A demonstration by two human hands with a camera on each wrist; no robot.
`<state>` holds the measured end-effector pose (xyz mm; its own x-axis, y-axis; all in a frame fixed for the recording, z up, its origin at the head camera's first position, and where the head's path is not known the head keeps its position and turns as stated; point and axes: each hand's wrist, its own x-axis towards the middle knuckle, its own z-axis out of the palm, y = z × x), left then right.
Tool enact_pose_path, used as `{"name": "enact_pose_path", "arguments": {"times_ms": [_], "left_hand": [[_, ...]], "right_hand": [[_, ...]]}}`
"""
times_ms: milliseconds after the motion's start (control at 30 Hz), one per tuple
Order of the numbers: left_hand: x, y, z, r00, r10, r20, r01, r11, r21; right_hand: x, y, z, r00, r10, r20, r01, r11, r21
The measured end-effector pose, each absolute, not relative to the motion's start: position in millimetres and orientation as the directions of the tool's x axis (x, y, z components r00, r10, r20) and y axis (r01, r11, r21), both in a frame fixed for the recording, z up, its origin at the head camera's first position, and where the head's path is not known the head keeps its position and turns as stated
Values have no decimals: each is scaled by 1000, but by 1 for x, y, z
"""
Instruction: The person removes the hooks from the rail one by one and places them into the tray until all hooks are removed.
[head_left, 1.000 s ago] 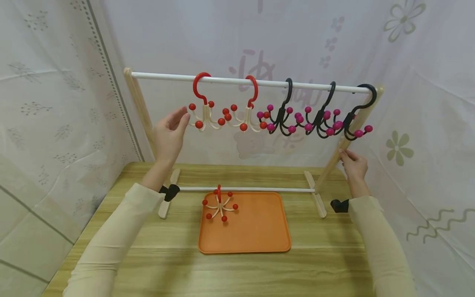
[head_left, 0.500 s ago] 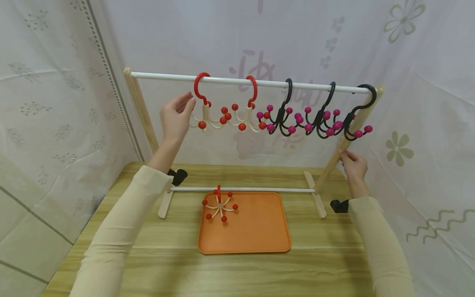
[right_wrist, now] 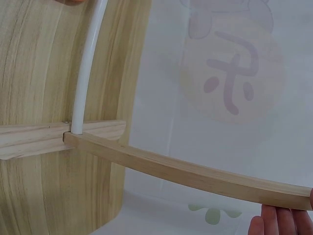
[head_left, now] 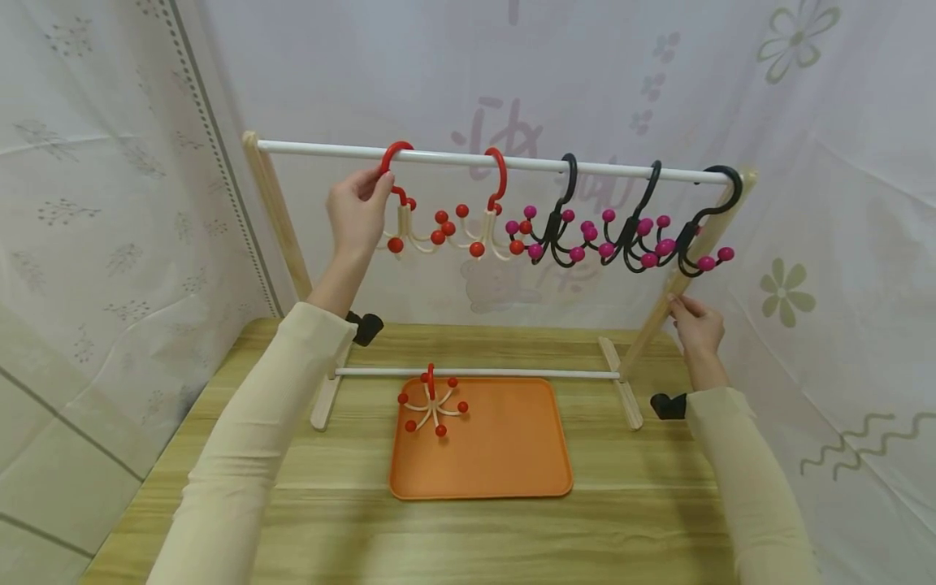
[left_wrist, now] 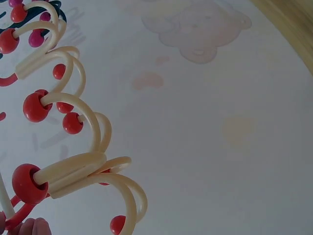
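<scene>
My left hand (head_left: 357,213) pinches the red hook of the leftmost octopus-shaped hanger (head_left: 405,218) on the white rail (head_left: 314,150). That hanger has cream arms tipped with red balls; in the left wrist view its cream body (left_wrist: 78,171) shows above my fingertips (left_wrist: 36,227). A second red-hooked hanger (head_left: 501,177) hangs beside it. My right hand (head_left: 698,329) holds the rack's right wooden post (head_left: 653,327), thumb and fingers on either side; the right wrist view shows several fingers (right_wrist: 283,220) against the post (right_wrist: 186,176).
Several black hangers (head_left: 554,229) with pink balls hang along the right part of the rail. An orange tray (head_left: 504,447) on the wooden table (head_left: 468,540) bears another red-hooked hanger (head_left: 433,402). A lower white bar (head_left: 512,373) runs behind the tray. Printed curtains stand behind.
My left hand has risen and moved right, from beside the leftmost hanger's balls to its red hook, which it now pinches. The hanger has turned slightly. My right hand stays on the post.
</scene>
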<state>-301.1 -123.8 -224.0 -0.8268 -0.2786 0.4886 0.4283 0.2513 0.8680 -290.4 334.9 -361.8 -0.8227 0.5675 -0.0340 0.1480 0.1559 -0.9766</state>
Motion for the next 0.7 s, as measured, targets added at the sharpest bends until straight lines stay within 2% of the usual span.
{"name": "enact_pose_path", "arguments": {"times_ms": [333, 533, 700], "left_hand": [[-304, -121, -223, -844, -263, 467, 416, 226, 881], [-305, -121, -224, -822, -258, 508, 449, 256, 856], [-307, -122, -222, -788, -278, 549, 487, 264, 833]], "right_hand": [[-291, 335, -362, -822, 568, -33, 142, 148, -979], [-293, 338, -364, -819, 573, -30, 135, 142, -981], [-307, 351, -378, -820, 572, -14, 135, 170, -976]]}}
